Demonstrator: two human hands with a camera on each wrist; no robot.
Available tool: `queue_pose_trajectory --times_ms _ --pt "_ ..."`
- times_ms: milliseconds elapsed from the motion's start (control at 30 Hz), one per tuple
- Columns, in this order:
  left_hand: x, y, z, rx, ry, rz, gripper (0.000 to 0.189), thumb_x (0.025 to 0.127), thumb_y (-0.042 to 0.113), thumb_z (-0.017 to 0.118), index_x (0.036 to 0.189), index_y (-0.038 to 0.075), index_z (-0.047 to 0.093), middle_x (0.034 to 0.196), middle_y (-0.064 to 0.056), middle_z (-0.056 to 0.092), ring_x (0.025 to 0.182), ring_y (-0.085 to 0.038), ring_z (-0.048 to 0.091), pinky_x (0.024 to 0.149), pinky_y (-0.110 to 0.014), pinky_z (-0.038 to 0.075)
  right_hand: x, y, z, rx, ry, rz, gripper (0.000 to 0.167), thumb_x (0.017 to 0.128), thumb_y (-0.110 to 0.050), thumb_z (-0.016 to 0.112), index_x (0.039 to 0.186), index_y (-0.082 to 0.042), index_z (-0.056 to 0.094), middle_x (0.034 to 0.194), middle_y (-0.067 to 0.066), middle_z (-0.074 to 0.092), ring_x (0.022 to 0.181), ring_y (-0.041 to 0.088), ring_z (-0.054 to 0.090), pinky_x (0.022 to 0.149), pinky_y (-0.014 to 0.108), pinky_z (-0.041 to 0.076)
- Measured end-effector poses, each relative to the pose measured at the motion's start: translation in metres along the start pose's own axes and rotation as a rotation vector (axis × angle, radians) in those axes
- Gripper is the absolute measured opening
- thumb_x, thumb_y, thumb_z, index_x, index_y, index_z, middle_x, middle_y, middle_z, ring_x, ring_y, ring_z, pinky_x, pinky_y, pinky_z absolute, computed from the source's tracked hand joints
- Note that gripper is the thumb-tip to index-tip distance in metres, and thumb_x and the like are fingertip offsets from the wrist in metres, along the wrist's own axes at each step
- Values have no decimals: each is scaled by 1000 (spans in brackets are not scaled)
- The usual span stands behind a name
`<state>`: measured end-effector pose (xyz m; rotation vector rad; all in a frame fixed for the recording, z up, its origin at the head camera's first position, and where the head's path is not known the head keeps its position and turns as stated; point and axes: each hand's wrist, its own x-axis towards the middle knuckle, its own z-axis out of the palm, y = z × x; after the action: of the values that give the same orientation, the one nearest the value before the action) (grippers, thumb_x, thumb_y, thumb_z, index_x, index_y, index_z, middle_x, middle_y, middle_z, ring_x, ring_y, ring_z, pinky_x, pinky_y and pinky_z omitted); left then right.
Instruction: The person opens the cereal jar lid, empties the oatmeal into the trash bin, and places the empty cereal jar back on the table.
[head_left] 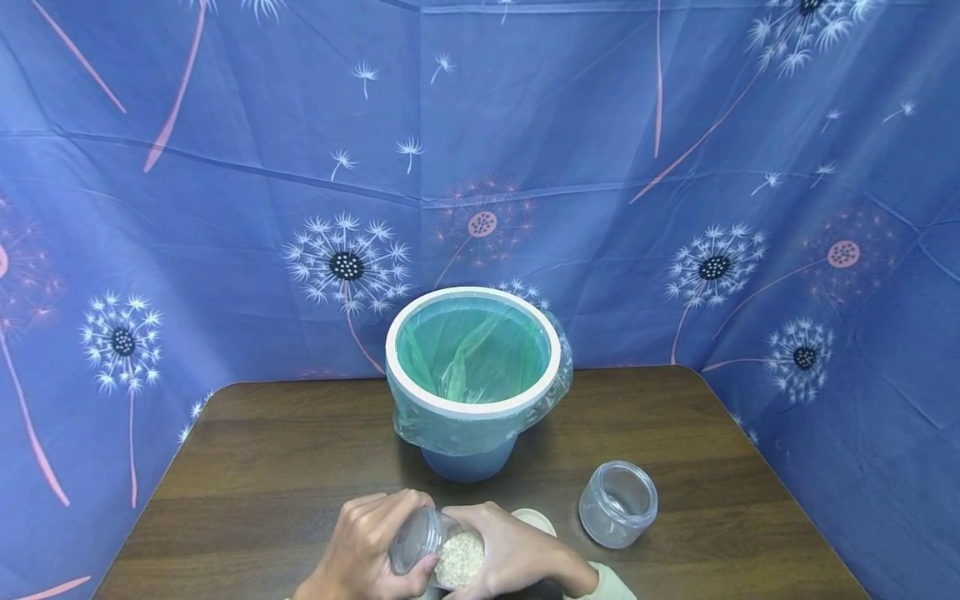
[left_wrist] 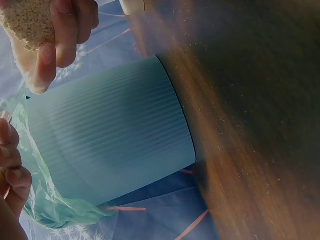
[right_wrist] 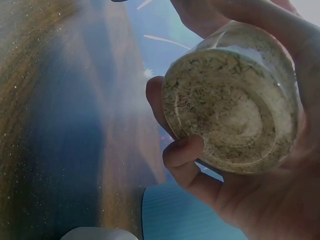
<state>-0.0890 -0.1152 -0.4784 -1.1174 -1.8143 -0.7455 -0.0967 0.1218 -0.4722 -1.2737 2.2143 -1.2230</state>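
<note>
Gripping a clear jar (head_left: 411,542) in the left hand (head_left: 367,533), with fingers curled round its far side and thumb bent in by its ridged rim. Gripping a second jar (right_wrist: 235,112), holding pale flakes (head_left: 461,560), in the right hand (head_left: 517,546), with fingers wrapped round near the base in the right wrist view. Note the key relation: flakes just right of the left thumb, within the right hand's grasp, so nearer the right palm. Judge the long line of the pair as running roughly crosswise from left fingers to right palm, with both jars tilted off upright. Cannot tell contact from narrow gap between the rims; too much covered by the hands. Log a bin (head_left: 474,409) near, beyond both sets of fingertips and touching neither: teal, upright, white-rimmed, lined with a greenish bag (head_left: 450,433). Log a pale lid (head_left: 535,521) just beyond the right hand, partly hidden. Log an open-mouthed jar (head_left: 611,529) to the right of the right fingers, upright on the wood-grain table (head_left: 300,458), nearer the right hand than the left.
</note>
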Motion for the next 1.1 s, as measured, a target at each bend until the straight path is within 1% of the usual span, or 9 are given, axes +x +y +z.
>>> queue_pose_trajectory --times_ms 133,300,533,667,767,900,1000,1100 --pt "0 -1 -1 13 5 -10 43 96 52 59 98 10 69 80 8 66 60 3 53 53 -10 41 1 -2 0 -13 8 4 47 80 -27 94 118 -25 65 106 -19 67 94 -6 63 83 18 55" --pt "-2 0 -1 26 15 -34 44 97 53 59 98 10 70 79 9 66 59 4 52 52 -10 40 1 -3 1 -63 34 20 46 79 -31 94 113 -27 64 102 -21 65 89 -8 61 79 16 53" --pt "-6 1 -1 70 32 -78 43 97 54 58 96 13 69 76 11 65 57 5 48 50 -9 37 2 -4 5 -147 94 37 46 79 -39 94 109 -29 62 96 -23 64 82 -9 59 72 13 51" --pt "-8 2 -1 124 39 -125 41 96 55 58 96 15 69 72 13 63 54 5 46 49 -9 34 2 -5 8 -206 148 52 46 76 -41 94 108 -31 62 92 -24 63 79 -9 58 68 12 48" --pt "-10 4 -1 166 43 -177 40 96 55 59 96 16 69 68 14 60 52 5 44 48 -10 33 3 -6 9 -241 188 65 47 74 -40 95 107 -31 63 89 -24 62 77 -8 58 65 12 47" --pt "-10 8 -2 211 40 -247 39 96 55 59 95 18 69 61 15 54 50 5 41 47 -12 31 4 -6 10 -260 227 77 48 73 -37 95 109 -32 63 90 -23 63 78 -6 58 67 14 47" --pt "-9 10 -2 245 32 -288 38 96 55 58 94 19 68 59 16 52 49 4 39 46 -13 29 4 -7 11 -286 252 71 50 71 -35 95 111 -31 64 91 -21 64 79 -6 59 68 15 47" --pt "-9 12 -2 276 28 -324 37 95 55 59 93 19 68 57 16 50 49 3 36 45 -15 28 5 -7 11 -323 277 59 53 69 -33 96 112 -31 64 92 -20 65 80 -6 58 68 14 46"
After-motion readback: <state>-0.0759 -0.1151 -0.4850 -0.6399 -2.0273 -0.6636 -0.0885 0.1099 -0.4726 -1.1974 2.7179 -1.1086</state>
